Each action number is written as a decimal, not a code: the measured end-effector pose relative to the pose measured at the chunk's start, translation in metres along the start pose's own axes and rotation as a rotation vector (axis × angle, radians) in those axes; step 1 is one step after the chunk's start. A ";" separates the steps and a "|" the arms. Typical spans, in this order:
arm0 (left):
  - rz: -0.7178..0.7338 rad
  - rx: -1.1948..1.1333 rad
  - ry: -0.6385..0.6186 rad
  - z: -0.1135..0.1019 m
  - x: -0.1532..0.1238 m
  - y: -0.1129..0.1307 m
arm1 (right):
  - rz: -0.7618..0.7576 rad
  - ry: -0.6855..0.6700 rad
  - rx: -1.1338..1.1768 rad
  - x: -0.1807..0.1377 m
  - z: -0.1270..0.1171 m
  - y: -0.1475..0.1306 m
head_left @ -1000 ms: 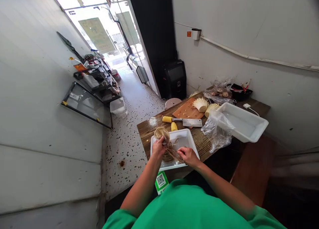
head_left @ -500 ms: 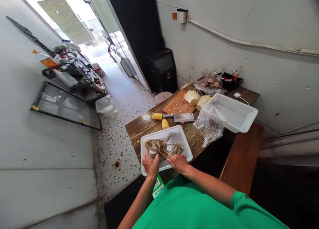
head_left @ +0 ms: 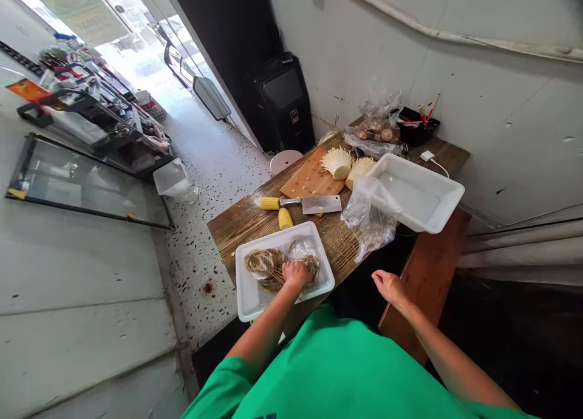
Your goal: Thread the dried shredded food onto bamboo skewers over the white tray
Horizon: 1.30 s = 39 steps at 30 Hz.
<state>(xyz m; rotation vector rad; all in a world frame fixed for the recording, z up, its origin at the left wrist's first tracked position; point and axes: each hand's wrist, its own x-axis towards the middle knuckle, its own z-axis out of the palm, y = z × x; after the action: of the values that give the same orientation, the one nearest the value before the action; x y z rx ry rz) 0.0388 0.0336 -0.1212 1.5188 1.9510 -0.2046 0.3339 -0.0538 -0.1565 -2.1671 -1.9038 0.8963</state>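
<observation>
My left hand (head_left: 297, 274) is inside a white plastic tray (head_left: 246, 303), its fingers closed around thin wooden skewers (head_left: 277, 275). Ruffled brown-grey food pieces (head_left: 260, 262) lie at the tray's left, by the skewers' far ends. Another such bundle (head_left: 311, 266) sits at the right, partly behind my left hand. Clear plastic film (head_left: 306, 246) lines part of the tray. Away from the table, to the right of its front edge, my right hand (head_left: 390, 286) hangs in the air. Its fingers are curled together, and whether anything is between them is hidden.
A cleaver (head_left: 321, 204) and two corn pieces (head_left: 285, 218) lie behind the tray. Further back is a cutting board (head_left: 303, 177) with enoki mushrooms (head_left: 337, 163). To the right stand a second white tray (head_left: 419, 191) and a crumpled plastic bag (head_left: 371, 215). A brown bench (head_left: 423, 273) is beside the table.
My right hand has left the skewers and moved right, out past the table edge. My left hand has shifted right within the tray onto the skewers. The view has tilted down slightly.
</observation>
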 end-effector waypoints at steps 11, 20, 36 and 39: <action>-0.083 0.051 0.012 0.007 0.016 0.011 | -0.102 -0.120 -0.002 -0.002 0.000 0.007; 0.236 -0.859 -0.019 -0.035 -0.011 -0.025 | -0.083 -0.060 -0.012 -0.007 -0.015 0.014; -0.254 -1.912 -0.050 -0.076 -0.069 -0.070 | 0.051 -0.091 -0.154 0.081 0.021 -0.118; -0.309 -1.970 0.004 -0.082 -0.072 -0.067 | 0.041 -0.103 -0.137 0.091 0.016 -0.101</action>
<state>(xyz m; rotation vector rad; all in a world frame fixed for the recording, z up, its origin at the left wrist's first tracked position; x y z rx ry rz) -0.0459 -0.0058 -0.0342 -0.1168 1.2389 1.2148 0.2412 0.0468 -0.1552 -2.2861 -2.0321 0.9269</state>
